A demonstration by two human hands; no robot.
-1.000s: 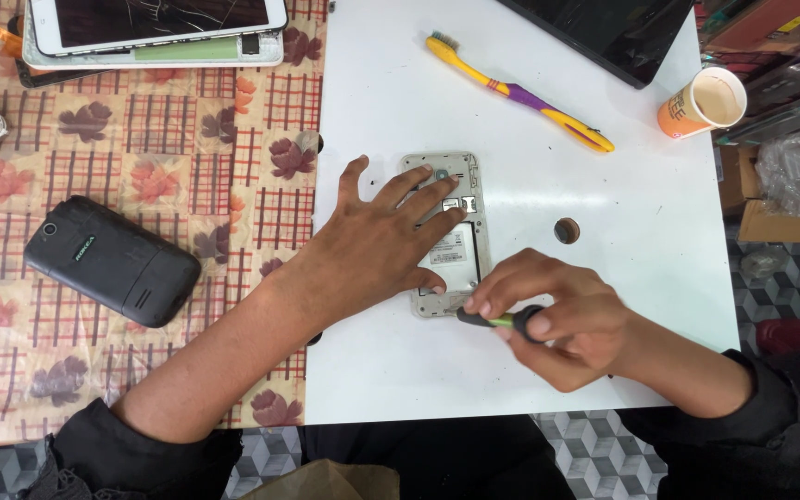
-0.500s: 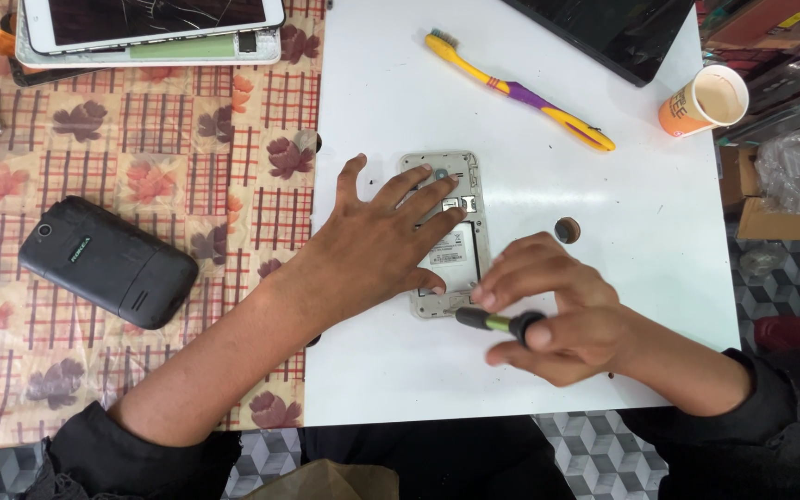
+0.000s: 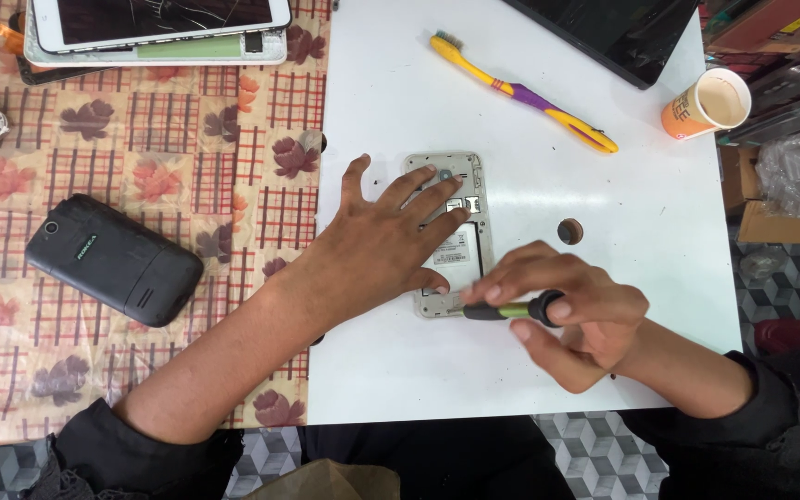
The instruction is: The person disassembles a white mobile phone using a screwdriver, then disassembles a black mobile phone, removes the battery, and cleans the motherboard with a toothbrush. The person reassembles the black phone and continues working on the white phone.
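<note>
White rectangular worktop (image 3: 400,370) butts against a floral checked tablecloth (image 3: 187,148) on its left edge. Dark laptop (image 3: 618,32) sits at the worktop's far right corner, only partly in view. Cracked white tablet (image 3: 155,18) is stacked on other boards at the cloth's far edge; black bar phone (image 3: 113,259) lies face down mid-cloth, well apart from the work. Opened phone with pale grey frame, back cover off (image 3: 451,236), lies mid-worktop, long axis running far to near. Left hand (image 3: 386,245) is flat on it, fingers (image 3: 428,199) spread wide and pressing the frame, gripping nothing. Right hand (image 3: 571,315) is just beside the phone's near right corner, fingers curled tight round a small black and green screwdriver (image 3: 511,310), tip at the phone's near edge. Yellow and purple toothbrush (image 3: 520,93) lies diagonal near the far edge. Orange paper cup (image 3: 710,104) sits on the right edge. Small dark round cap (image 3: 570,231) lies right of the phone, not touching it
</note>
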